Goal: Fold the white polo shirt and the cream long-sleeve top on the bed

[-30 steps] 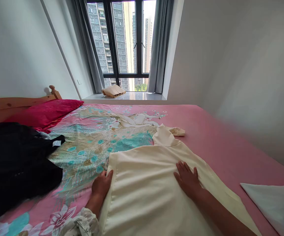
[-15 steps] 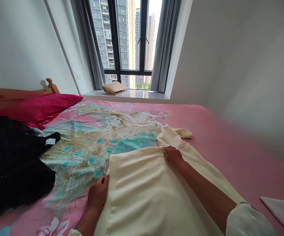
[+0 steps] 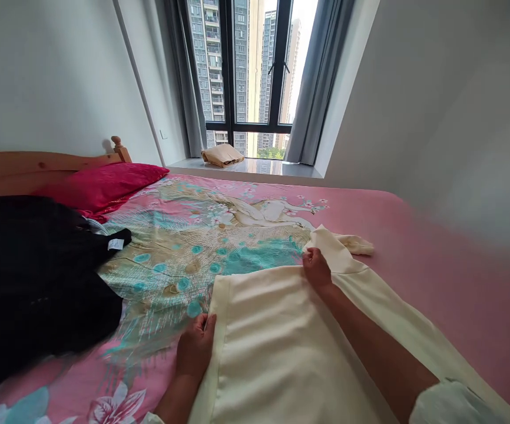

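Note:
A cream garment [image 3: 277, 341] lies spread on a bed with a pink floral sheet [image 3: 184, 247]. My left hand [image 3: 195, 350] rests at the garment's left edge, fingers curled on the hem. My right hand [image 3: 315, 268] reaches forward to the garment's far end and pinches the cloth near a narrow sleeve-like part [image 3: 347, 244] that trails off to the right.
A heap of black clothing [image 3: 29, 277] with a white label covers the bed's left side. A red pillow [image 3: 105, 182] lies against the wooden headboard [image 3: 38, 168]. A tan folded item [image 3: 222, 154] sits on the window sill. A white wall runs along the right.
My right hand moved from lying flat on the garment's middle forward to its far end and closed on the cloth. The camera shifted; the left hand stayed at the left edge.

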Motion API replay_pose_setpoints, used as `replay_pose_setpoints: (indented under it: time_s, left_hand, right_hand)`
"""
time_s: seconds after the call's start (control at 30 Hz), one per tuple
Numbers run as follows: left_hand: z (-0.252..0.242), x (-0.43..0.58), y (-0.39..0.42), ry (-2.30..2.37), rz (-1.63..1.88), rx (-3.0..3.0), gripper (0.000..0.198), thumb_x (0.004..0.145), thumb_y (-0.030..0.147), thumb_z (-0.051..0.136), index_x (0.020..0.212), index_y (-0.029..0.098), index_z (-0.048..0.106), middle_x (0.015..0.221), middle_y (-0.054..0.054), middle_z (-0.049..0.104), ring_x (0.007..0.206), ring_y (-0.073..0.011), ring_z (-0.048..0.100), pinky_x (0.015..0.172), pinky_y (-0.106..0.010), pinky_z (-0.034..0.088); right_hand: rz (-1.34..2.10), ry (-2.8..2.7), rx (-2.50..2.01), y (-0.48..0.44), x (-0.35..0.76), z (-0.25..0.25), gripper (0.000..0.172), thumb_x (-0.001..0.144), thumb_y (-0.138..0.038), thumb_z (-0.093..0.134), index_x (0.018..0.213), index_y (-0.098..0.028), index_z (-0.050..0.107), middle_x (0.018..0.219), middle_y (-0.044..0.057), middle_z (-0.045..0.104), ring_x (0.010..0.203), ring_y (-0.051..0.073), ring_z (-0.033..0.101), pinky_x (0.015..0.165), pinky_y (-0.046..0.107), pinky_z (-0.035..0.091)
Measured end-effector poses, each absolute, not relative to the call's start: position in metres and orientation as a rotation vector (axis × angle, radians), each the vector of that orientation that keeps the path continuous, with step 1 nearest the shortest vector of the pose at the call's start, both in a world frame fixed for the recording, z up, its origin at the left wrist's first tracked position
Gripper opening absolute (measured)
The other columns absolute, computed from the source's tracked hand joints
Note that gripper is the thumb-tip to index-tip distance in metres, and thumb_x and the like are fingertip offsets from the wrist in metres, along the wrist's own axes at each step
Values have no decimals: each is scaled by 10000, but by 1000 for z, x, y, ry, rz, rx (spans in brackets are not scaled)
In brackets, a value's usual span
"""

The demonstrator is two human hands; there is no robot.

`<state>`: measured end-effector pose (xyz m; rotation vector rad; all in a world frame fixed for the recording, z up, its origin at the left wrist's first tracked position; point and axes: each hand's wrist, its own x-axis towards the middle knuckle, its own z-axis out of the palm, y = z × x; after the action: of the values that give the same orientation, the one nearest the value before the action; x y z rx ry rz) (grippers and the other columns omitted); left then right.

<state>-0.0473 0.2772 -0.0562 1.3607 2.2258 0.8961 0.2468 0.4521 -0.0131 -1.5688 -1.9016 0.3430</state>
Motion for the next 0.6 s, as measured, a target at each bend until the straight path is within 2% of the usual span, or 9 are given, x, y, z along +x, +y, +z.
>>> replay_pose_setpoints:
  time_s: [0.07,0.13,0.2,0.23,0.3,0.33,0.4,0.5,0.6]
  left_hand:
    - [-55,-46,278,2234,879,1352,316,870,457,398,772,238,603,708,-16,681,675,-171,621,594,-234,346]
    - [-55,-46,278,2236,875,1345,315,870,458,397,768,238,598,707,-15,679,665,-168,614,590,-234,340]
    - [-54,-46,279,2230,881,1343,317,872,458,395,765,236,594,708,-16,679,667,-167,611,593,-234,337]
    - [-54,-46,279,2229,884,1341,316,873,455,396,764,234,594,704,-17,678,666,-167,610,594,-235,337]
    - [-53,-46,280,2225,888,1334,312,872,451,404,766,231,599,699,-21,678,666,-171,610,600,-239,340]
    - [-52,-47,280,2222,891,1328,311,870,452,409,766,231,602,700,-24,678,669,-174,610,604,-242,343]
    - [-52,-47,281,2216,899,1308,315,864,458,416,763,230,608,696,-29,678,670,-182,610,607,-248,347]
    - [-51,-48,280,2193,914,1269,320,856,467,422,769,230,620,689,-26,679,668,-183,613,608,-249,362]
    - [-48,-51,282,2144,919,1207,337,831,492,452,734,218,623,660,-15,674,642,-178,615,590,-245,389]
  right_hand:
    - [376,-2069,-1378,399,217,-22,452,897,-378,322,1201,-121,536,1217,153,570,1155,241,503,1006,412,356]
    - [486,-2354,-1047,354,194,-30,422,808,-480,497,1160,-269,592,1239,11,591,1181,170,498,1042,286,341]
    - [596,-2737,-633,339,183,-33,533,843,-548,453,1323,-316,467,1404,-9,453,1312,178,367,1134,352,188]
    - [602,-2813,-703,346,182,-31,590,862,-566,413,1387,-299,389,1470,2,358,1365,185,279,1150,375,120]
    - [528,-2778,-1243,378,183,-23,639,902,-544,320,1453,-223,274,1531,37,206,1415,196,128,1153,401,27]
    - [484,-2701,-1523,396,184,-18,642,919,-524,273,1471,-202,216,1543,42,157,1423,195,80,1150,413,10]
    - [437,-2588,-1774,421,181,-11,658,930,-485,246,1480,-135,158,1548,93,89,1426,236,28,1135,473,-12]
    - [429,-2656,-1537,407,170,-16,692,918,-521,273,1486,-155,120,1551,82,55,1426,241,-7,1127,496,-38]
    - [513,-2793,-1036,360,163,-30,656,919,-573,240,1478,-239,169,1548,36,124,1427,201,37,1139,460,-38]
